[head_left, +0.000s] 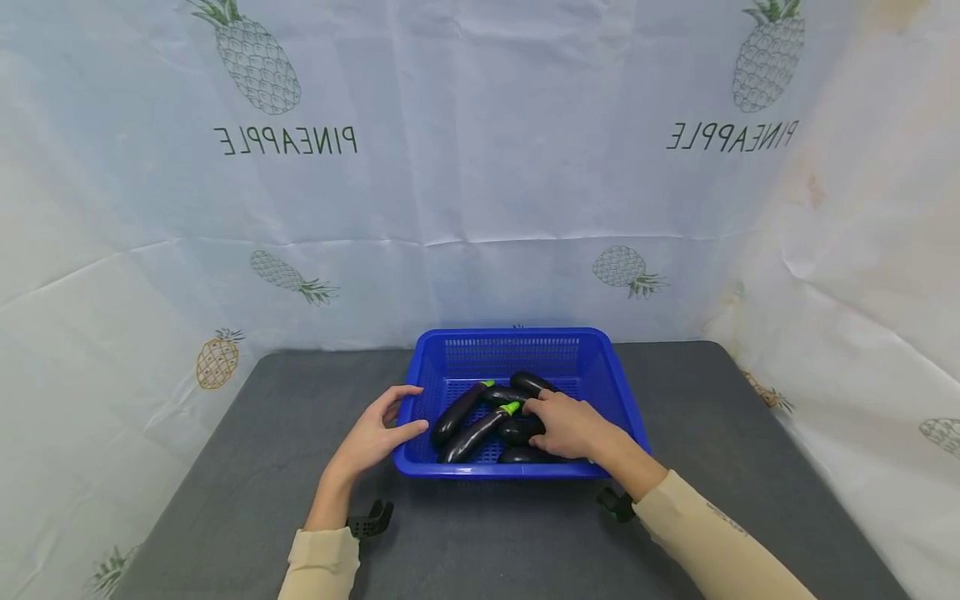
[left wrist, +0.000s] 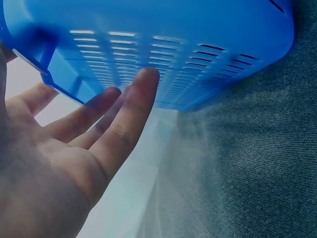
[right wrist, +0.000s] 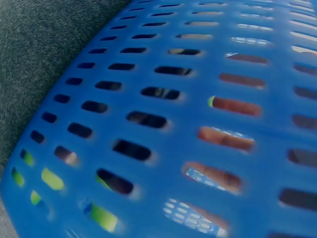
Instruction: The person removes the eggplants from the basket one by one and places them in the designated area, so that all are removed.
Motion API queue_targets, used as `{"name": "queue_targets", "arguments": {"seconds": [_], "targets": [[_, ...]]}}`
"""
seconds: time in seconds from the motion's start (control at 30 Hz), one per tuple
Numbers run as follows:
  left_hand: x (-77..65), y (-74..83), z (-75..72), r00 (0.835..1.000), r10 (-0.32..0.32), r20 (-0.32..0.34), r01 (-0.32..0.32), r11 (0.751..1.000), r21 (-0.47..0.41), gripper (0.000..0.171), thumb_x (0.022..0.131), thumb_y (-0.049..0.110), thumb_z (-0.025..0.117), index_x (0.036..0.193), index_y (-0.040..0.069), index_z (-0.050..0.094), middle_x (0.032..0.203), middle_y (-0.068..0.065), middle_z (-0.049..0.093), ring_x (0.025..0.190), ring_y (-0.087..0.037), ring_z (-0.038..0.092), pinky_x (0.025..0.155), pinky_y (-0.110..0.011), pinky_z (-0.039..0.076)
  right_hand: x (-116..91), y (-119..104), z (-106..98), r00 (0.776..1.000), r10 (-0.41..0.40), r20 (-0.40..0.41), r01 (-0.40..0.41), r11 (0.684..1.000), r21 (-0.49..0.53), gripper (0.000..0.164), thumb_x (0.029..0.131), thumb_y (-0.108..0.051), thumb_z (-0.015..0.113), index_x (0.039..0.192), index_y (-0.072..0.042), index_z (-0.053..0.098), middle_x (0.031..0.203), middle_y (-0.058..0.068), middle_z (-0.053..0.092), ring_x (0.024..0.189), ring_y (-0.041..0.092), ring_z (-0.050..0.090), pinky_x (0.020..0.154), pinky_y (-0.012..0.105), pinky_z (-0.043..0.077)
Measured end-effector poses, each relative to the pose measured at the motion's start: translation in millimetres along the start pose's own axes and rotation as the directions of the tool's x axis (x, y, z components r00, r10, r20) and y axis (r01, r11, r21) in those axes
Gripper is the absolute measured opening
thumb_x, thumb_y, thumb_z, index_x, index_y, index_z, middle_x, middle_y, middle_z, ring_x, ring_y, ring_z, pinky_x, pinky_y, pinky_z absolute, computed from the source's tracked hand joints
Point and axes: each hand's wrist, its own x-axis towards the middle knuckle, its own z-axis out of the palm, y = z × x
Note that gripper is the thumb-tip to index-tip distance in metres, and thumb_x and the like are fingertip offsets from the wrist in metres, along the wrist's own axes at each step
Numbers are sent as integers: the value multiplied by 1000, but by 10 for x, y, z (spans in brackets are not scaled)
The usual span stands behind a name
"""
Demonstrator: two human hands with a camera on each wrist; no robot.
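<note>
A blue plastic basket (head_left: pixel 630 408) holds several dark, glossy eggplants, two with green stems pointing away. My left hand (head_left: pixel 375 435) is at the basket's left side, thumb and forefinger spread apart at the rim. In the left wrist view, the fingers (left wrist: pixel 130 116) of that hand extend loosely along the slotted outer wall. My right hand (head_left: pixel 572 427) reaches into the basket's right half. Its fingers and thumb lie on either side of a dark eggplant (head_left: pixel 517 432), gripping it. Through the slots in the right wrist view, parts of the fingers (right wrist: pixel 235 106) and dark eggplant skin show.
The basket stands at the far part of a dark grey table (head_left: pixel 495 542). Behind it hangs a pale cloth (head_left: pixel 510 183) printed with pineapples, continuing along both sides. More eggplants, such as a long one (head_left: pixel 459 414), lie on the basket's left side.
</note>
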Motion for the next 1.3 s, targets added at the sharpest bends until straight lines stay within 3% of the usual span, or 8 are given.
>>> {"name": "queue_targets", "arguments": {"seconds": [0.53,0.8,1.0,1.3], "targets": [[4,-5,22,1000,8,-14,-8,1000,24,55,93,29,76,142,16,54,158,-18,38,140,-44,42,109,-62,39,142,-8,80,1000,-18,8,18,997,-71,42,89,-25,78,129,-16,67,119,8,65,111,29,63,86,52,54],[17,-17,26,1000,20,-20,-19,999,40,52,94,23,74,142,15,53,159,-20,35,145,-46,34,113,-64,30,114,-8,47,998,-52,-34,49,995,-82,40,86,-25,80,123,-19,67,109,4,62,99,25,60,77,47,55],[27,-28,14,999,34,-17,-33,999,42,52,95,22,73,142,14,53,158,-20,37,142,-46,38,111,-64,34,43,-3,-38,993,-87,-76,80,993,-92,42,88,-26,79,126,-20,64,117,6,61,102,28,59,77,47,55],[21,-34,16,1000,22,0,-22,1000,8,53,95,20,73,143,13,52,157,-20,38,134,-44,49,102,-60,46,-149,20,-214,974,-146,-175,131,987,-94,43,87,-23,80,127,-18,64,110,4,61,97,24,57,76,41,52]]}}
